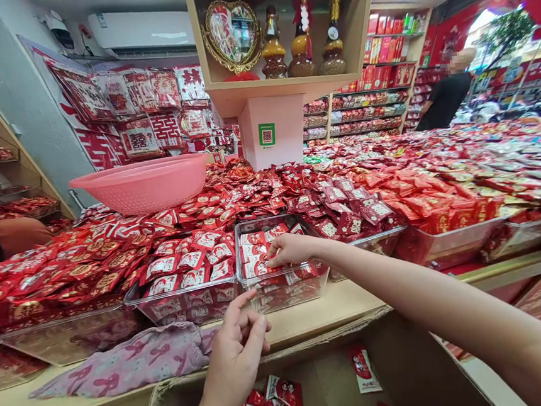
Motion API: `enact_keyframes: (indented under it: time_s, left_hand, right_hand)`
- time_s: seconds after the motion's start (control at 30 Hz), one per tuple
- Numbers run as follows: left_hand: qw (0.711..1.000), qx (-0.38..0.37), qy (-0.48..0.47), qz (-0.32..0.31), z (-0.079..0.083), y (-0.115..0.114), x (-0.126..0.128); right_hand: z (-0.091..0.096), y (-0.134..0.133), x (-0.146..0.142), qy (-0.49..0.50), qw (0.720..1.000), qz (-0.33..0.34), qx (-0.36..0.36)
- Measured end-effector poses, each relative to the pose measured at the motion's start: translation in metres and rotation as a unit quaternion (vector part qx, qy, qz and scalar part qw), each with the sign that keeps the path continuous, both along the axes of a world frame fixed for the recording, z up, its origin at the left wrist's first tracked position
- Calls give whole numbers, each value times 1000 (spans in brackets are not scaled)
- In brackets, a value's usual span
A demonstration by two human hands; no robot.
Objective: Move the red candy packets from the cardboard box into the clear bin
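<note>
My right hand [290, 249] reaches into a clear plastic bin [285, 296]. Its thumb and fingers are pinched on a small red-and-white packet [256, 267] at the top of the contents. Closer to me, my left hand [239, 348] hovers in front of that bin and above a cardboard box [328, 375]. Its fingers are loosely bent and apart, with nothing in them. Inside the box lie several loose packets, among them a red-and-white packet [365, 370] near the right side.
Heaped bins of wrapped packets [188, 267] line the counter on both sides. A pink plastic basket [143, 187] sits on the heap behind. A patterned cloth [128, 364] lies along the front edge. A shelf unit [284, 87] overhangs the back; a person [448, 99] stands far right.
</note>
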State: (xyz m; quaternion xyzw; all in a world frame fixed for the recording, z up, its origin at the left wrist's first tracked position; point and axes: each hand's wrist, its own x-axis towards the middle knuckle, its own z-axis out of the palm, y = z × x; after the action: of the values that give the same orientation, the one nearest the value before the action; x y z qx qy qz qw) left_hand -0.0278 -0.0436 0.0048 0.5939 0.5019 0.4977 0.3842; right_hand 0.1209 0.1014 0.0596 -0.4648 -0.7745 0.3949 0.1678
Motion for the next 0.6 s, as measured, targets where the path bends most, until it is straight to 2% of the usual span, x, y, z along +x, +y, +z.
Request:
enact_keyframes:
  time_s: [0.1, 0.27, 0.47, 0.6]
  left_hand:
    - [1000, -7, 13, -3, -1, 1, -1]
    - [1000, -14, 21, -8, -1, 2, 0]
    - [999, -13, 32, -7, -1, 2, 0]
    - [999, -10, 42, -8, -1, 2, -1]
  right_hand:
    - [5, -3, 1, -61, 998, 19, 18]
    - [17, -1, 1, -146, 987, -14, 62]
    - [17, 2, -9, -182, 980, 13, 78]
    - [15, 4, -9, -172, 980, 30, 92]
